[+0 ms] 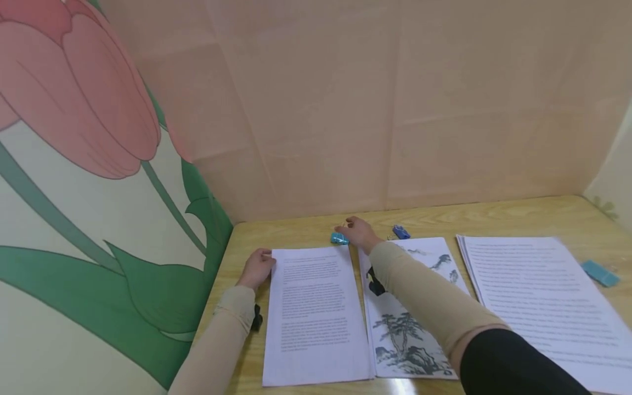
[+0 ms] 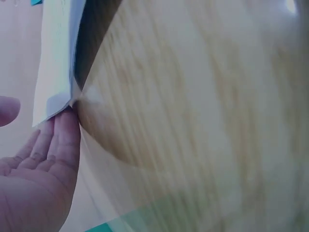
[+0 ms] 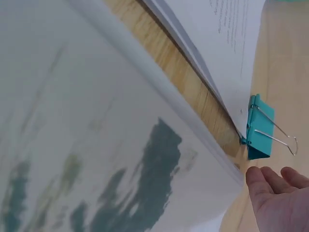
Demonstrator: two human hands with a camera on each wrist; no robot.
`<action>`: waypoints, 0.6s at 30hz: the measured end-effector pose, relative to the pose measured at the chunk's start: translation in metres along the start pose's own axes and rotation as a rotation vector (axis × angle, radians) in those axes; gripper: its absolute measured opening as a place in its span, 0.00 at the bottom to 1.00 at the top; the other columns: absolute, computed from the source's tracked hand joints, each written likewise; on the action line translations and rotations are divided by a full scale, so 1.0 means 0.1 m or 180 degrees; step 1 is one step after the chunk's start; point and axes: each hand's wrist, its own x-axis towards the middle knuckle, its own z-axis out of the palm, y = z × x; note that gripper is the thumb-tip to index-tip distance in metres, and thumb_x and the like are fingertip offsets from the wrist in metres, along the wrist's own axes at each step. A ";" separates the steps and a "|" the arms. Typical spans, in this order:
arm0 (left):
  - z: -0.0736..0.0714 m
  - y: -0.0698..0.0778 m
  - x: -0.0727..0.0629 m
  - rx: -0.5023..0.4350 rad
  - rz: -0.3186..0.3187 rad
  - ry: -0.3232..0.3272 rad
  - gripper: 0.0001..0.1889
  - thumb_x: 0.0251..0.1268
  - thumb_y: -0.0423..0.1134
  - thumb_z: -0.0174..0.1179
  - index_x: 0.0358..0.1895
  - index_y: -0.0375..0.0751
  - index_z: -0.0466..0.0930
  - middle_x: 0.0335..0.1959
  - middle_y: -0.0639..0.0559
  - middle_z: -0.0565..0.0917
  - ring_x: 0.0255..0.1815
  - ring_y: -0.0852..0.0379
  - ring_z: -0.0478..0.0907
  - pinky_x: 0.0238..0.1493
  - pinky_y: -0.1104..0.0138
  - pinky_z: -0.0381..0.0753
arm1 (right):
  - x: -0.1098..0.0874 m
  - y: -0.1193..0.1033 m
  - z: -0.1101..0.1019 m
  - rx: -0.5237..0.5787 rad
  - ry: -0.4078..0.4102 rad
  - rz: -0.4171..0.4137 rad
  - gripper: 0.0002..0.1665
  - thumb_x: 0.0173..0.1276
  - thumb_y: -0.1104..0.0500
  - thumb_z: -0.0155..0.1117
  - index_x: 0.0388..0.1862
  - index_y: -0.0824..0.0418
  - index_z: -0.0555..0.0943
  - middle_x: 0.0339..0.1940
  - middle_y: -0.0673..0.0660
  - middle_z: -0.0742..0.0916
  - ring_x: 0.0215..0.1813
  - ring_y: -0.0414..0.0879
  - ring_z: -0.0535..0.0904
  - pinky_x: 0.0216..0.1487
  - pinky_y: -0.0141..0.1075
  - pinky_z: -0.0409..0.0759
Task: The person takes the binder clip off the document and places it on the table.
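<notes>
A stack of printed sheets (image 1: 316,318) lies on the table in front of me. My left hand (image 1: 258,269) is at its top left corner. In the left wrist view the fingers (image 2: 60,140) reach straight under the paper's edge, with the thumb apart from it. A teal binder clip (image 3: 260,128) sits at the stack's top right corner, its wire handles sticking out. Right beside the clip is my right hand (image 1: 362,235), holding nothing. The right wrist view shows its fingertips (image 3: 257,175) just short of the clip, loosely extended.
Under my right forearm lies a stack with an ink landscape print (image 1: 405,345). Another printed stack (image 1: 538,291) is farther right, with a teal clip (image 1: 599,273) beside it. A blue binder clip (image 1: 401,232) lies behind the landscape print. A peach backdrop (image 1: 385,109) rises behind the table.
</notes>
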 end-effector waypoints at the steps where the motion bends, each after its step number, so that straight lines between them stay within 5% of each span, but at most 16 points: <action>1: -0.01 0.00 0.01 0.0014 0.0036 0.0020 0.21 0.76 0.33 0.54 0.68 0.28 0.70 0.59 0.32 0.78 0.58 0.40 0.78 0.58 0.50 0.77 | -0.01 0.00 -0.01 -0.0013 0.0016 -0.0022 0.42 0.79 0.45 0.58 0.79 0.70 0.61 0.76 0.71 0.69 0.76 0.66 0.64 0.74 0.55 0.65; 11: -0.18 -0.11 0.09 0.0137 0.0274 0.0001 0.24 0.76 0.34 0.52 0.69 0.26 0.68 0.58 0.30 0.78 0.52 0.40 0.78 0.48 0.55 0.79 | -0.13 -0.02 -0.19 -0.0028 -0.0052 -0.0268 0.41 0.80 0.47 0.57 0.80 0.71 0.59 0.77 0.71 0.69 0.76 0.65 0.65 0.73 0.54 0.67; 18: -0.53 -0.31 0.05 0.0052 0.0192 0.0156 0.26 0.79 0.37 0.48 0.72 0.25 0.63 0.61 0.27 0.74 0.61 0.34 0.74 0.61 0.47 0.73 | -0.27 0.00 -0.45 -0.0608 -0.0189 -0.0752 0.37 0.79 0.51 0.57 0.74 0.76 0.66 0.69 0.74 0.76 0.70 0.67 0.71 0.70 0.55 0.71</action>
